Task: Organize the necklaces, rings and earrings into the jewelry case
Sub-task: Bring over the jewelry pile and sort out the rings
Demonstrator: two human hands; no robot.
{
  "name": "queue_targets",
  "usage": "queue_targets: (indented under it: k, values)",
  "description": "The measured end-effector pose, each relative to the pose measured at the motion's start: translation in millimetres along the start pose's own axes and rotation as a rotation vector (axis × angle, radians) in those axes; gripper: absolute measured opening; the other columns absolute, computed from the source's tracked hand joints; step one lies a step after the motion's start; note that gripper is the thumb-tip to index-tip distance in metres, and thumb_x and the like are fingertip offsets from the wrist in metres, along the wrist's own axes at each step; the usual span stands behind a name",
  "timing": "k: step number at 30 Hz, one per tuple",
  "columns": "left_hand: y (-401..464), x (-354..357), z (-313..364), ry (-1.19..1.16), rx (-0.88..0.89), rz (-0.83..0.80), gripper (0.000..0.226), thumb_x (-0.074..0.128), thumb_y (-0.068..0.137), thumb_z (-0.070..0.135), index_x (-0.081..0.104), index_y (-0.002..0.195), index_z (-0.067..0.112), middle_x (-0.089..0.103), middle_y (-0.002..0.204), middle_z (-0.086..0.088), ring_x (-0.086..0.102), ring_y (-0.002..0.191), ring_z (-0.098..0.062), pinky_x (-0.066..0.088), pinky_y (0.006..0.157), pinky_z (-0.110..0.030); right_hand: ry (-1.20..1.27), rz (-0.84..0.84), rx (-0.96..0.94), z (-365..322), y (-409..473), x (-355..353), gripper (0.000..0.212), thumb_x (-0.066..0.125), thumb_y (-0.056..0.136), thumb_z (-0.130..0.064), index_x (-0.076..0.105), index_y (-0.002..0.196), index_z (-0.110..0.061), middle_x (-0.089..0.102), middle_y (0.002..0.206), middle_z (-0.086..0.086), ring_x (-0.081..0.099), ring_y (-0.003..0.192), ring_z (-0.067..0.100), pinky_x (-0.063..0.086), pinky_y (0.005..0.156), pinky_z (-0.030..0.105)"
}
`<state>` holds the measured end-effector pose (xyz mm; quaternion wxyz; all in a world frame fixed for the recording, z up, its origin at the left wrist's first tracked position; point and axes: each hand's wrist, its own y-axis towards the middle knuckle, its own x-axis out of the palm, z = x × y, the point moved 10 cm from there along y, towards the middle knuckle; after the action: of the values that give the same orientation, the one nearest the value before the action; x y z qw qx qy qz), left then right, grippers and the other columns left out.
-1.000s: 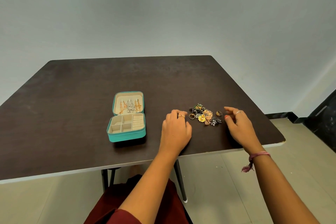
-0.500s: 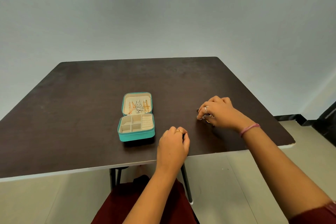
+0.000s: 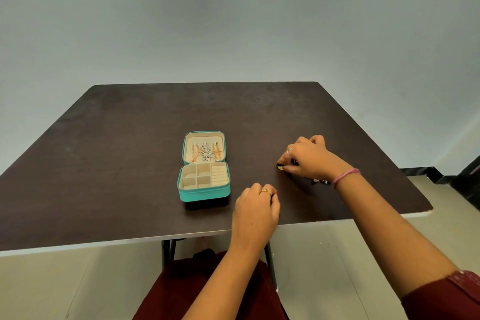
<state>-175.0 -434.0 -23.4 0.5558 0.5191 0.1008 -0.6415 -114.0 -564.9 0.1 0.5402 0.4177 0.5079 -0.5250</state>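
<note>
Nearest, at the near edge of the dark worktop (image 3: 104,163), the left hand (image 3: 255,205) rests with its fingers curled under and a gold ring on one of them. Whether it holds anything cannot be told, since the fingertips are hidden beneath the knuckles.

Just beyond it and toward the left, the teal jewelry case (image 3: 204,166) stands open, about midway along the near half of the worktop. The near tray, with its small square compartments and ring rolls, looks empty. The raised lid behind it already carries necklaces (image 3: 206,152), gold and silver chains hanging side by side.

Farther out, toward the right edge of the worktop, the right hand (image 3: 309,158) lies over the pile of loose jewelry (image 3: 320,181). Its fingers are bent down and its fingertips pinch at a small gold piece (image 3: 280,167) at the pile's left side; whether that is a ring or an earring is too small to tell. A few pieces peek out under the wrist.

By this layout, the necklaces seem done and the rings and earrings step is just starting. The next move calls for lifting one piece free of the tangle without dragging its neighbours, carrying it leftward to the case, and seating it in the fitting slot.
</note>
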Motion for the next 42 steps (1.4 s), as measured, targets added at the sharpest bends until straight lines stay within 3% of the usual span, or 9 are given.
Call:
queue_targets:
  k: [11,18,23,25,30,33,37,40,42]
  values:
    - [-2,-1,3,0.053,0.058,0.057,0.004,0.065,0.080,0.026,0.066,0.083,0.022,0.058,0.068,0.005,0.053,0.058,-0.010,0.038,0.051,-0.021,0.238,0.109,0.035,-25,34,-10,0.022,0.046,0.098,-0.035,0.064,0.110,-0.038,0.061,0.113,-0.015,0.052,0.111,0.012,0.019,0.080,0.033]
    - [-1,-1,1,0.061,0.040,0.046,0.031,0.036,0.086,0.033,0.065,0.083,0.023,0.058,0.069,0.006,0.054,0.061,-0.010,0.043,0.052,-0.024,0.326,0.083,0.052,-38,57,-10,0.022,0.047,0.097,-0.033,0.065,0.110,-0.035,0.048,0.093,-0.016,0.054,0.106,0.013,0.023,0.081,0.034]
    - [-1,1,1,0.028,0.045,0.020,0.010,0.057,0.085,0.027,0.066,0.085,0.022,0.059,0.070,0.006,0.055,0.061,-0.010,0.041,0.053,-0.022,0.326,0.062,0.043,-39,59,-11,0.023,0.046,0.098,-0.033,0.063,0.113,-0.035,0.058,0.099,-0.016,0.054,0.105,0.011,0.022,0.080,0.033]
    - [-1,0,2,0.027,0.059,0.034,0.008,0.060,0.082,0.026,0.066,0.084,0.022,0.059,0.069,0.006,0.054,0.060,-0.009,0.037,0.052,-0.020,0.347,0.100,0.061,-29,52,-16,0.023,0.046,0.098,-0.033,0.063,0.114,-0.035,0.058,0.101,-0.016,0.055,0.104,0.010,0.025,0.082,0.032]
    - [-1,-5,2,0.068,0.066,0.078,0.027,0.039,0.085,0.031,0.064,0.078,0.024,0.056,0.066,0.008,0.052,0.057,-0.009,0.035,0.051,-0.020,0.461,0.264,0.119,27,10,-26,0.018,0.054,0.094,-0.028,0.068,0.106,-0.030,0.058,0.095,-0.012,0.059,0.093,0.012,0.043,0.086,0.034]
    - [0,-4,0,0.059,0.048,0.061,0.030,0.036,0.086,0.031,0.065,0.079,0.023,0.056,0.066,0.009,0.051,0.057,-0.009,0.036,0.051,-0.020,0.402,0.231,0.166,72,-23,-10,0.020,0.057,0.093,-0.013,0.070,0.106,-0.018,0.064,0.097,0.001,0.062,0.094,0.021,0.039,0.079,0.025]
    - [0,-2,-2,0.038,0.040,0.051,0.013,0.053,0.085,0.025,0.064,0.080,0.022,0.056,0.066,0.008,0.050,0.057,-0.009,0.034,0.052,-0.021,0.448,0.103,0.284,118,-65,20,0.033,0.051,0.091,0.003,0.069,0.108,-0.018,0.066,0.106,0.005,0.061,0.094,0.020,0.039,0.082,0.022]
    - [0,0,-1,0.032,0.052,0.056,0.003,0.063,0.082,0.021,0.063,0.078,0.021,0.055,0.065,0.007,0.047,0.056,-0.009,0.032,0.052,-0.021,0.612,0.087,0.316,127,-86,30,0.027,0.057,0.092,-0.005,0.066,0.108,-0.024,0.064,0.107,-0.007,0.057,0.092,0.004,0.038,0.084,0.019]
    - [0,0,1,0.037,0.055,0.063,0.004,0.065,0.080,0.021,0.063,0.077,0.021,0.054,0.064,0.007,0.045,0.055,-0.009,0.031,0.052,-0.021,0.627,0.125,0.327,128,-89,30,0.021,0.059,0.093,-0.015,0.066,0.110,-0.025,0.062,0.107,-0.009,0.056,0.096,0.005,0.038,0.086,0.021]
